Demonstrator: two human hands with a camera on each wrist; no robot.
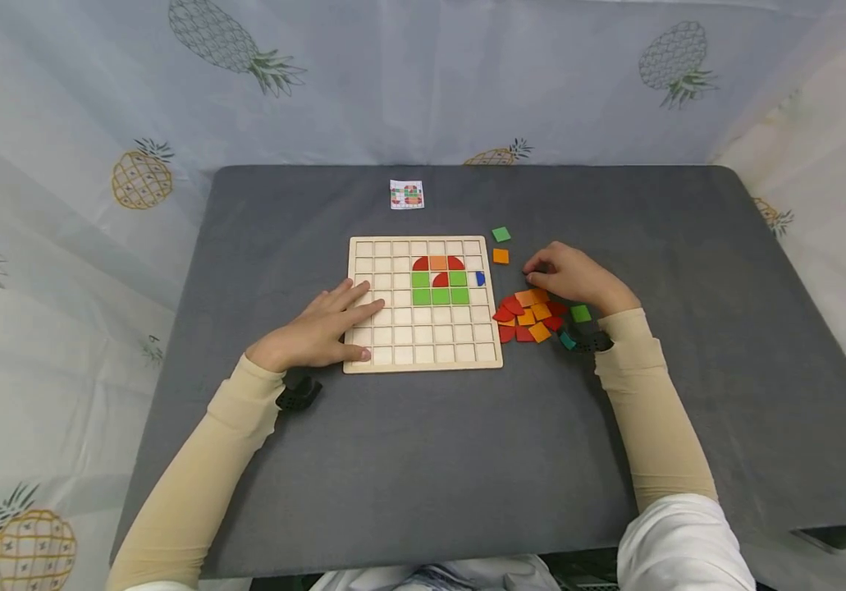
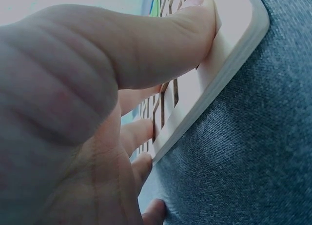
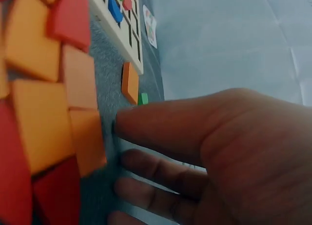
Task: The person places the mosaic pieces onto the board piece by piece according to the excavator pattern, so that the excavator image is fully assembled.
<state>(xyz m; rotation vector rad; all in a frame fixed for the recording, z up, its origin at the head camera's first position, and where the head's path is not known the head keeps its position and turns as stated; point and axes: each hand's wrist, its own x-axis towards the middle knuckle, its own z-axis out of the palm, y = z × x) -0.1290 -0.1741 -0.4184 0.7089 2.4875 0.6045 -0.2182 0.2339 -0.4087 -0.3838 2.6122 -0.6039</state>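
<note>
The left hand (image 1: 322,327) lies with spread fingers over the left edge of a wooden grid board (image 1: 423,368). In the left wrist view its thumb (image 2: 165,44) presses on the board's corner area. Green, red and orange tiles form a small pattern on the board, with a blue rounded tile (image 1: 480,279) near the right edge. Just beyond a pile of red and orange tiles (image 1: 526,318), the right hand (image 1: 573,275) hovers low with bent fingers. In the right wrist view, thumb and fingers stand apart with nothing seen between them.
A small printed card (image 1: 407,194) with a coloured pattern lies behind the board. A green tile (image 1: 500,235) and an orange tile (image 1: 500,256) lie off its right edge. Another green tile (image 1: 581,313) is by the right wrist. Grey cloth (image 1: 423,468) covers the table.
</note>
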